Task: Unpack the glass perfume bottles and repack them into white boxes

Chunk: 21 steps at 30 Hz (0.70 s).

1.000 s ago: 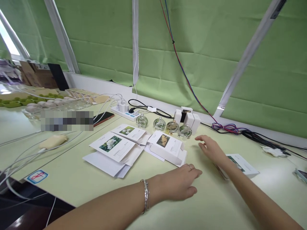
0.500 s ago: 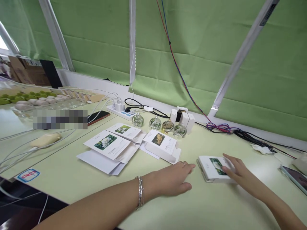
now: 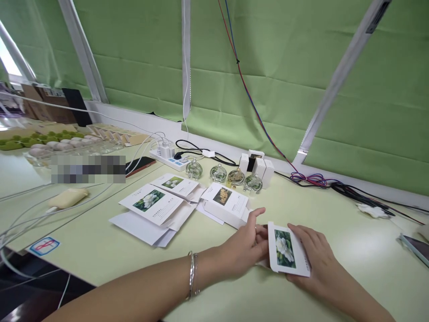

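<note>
My right hand [image 3: 318,259] wraps around a small white box [image 3: 286,248] printed with a white flower, tilted up off the table. At the box's left end is my left hand [image 3: 246,246], its index finger raised and its other fingers curled against the end flap; part of this grip is hidden behind the box edge. To the left lies a flat-opened white box [image 3: 156,203] with a similar flower picture. A second opened box [image 3: 174,183] rests behind it. Close to my left fingers is a box with a yellow flower picture [image 3: 226,199].
Several round glass bottles [image 3: 218,172] line the table behind the boxes, near small white cartons [image 3: 263,170]. A power strip [image 3: 169,158] with cables stands at the back. A phone [image 3: 415,250] lies at the right, egg trays [image 3: 50,141] at the far left.
The flower box has been lifted and tilted from the table in my right hand. My left hand has closed in on its left end. The view has shifted slightly.
</note>
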Available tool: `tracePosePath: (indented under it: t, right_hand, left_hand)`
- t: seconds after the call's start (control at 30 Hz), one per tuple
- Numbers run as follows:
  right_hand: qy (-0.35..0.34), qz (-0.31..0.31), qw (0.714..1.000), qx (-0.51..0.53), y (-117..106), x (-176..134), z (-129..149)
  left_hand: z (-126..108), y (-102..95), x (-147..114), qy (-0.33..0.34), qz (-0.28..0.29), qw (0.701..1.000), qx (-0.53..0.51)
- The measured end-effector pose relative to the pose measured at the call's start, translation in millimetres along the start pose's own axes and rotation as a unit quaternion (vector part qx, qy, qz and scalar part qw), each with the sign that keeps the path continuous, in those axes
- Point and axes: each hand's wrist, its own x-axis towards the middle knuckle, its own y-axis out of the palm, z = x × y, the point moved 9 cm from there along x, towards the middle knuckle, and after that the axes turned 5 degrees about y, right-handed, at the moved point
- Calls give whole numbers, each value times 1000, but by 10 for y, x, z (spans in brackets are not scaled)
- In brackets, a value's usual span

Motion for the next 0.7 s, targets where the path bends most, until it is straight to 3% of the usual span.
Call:
tracePosePath:
  t: [0.13,0.3,0.5,0.57,0.7]
  right_hand:
    - [-52,-84,993,-59,-140,-36,89]
    - [-83,-105,988,-78,-270,-46,124]
    - [-98,-106,986,-79,-279,-70,198]
    - [-82,-95,989,-80,-283,-62,112]
    - [6,-37,996,-76,-283,-42,-306]
  left_hand:
    - [61,-34,23,-12,-43,997,-59]
    - [58,-48,0,-31,-66,997,-33]
    - [52,34,30,-16,-69,997,-30]
    - [-3,-58,20,-24,-81,996,6]
    - [-276,-443,-215,-58,-100,990,82]
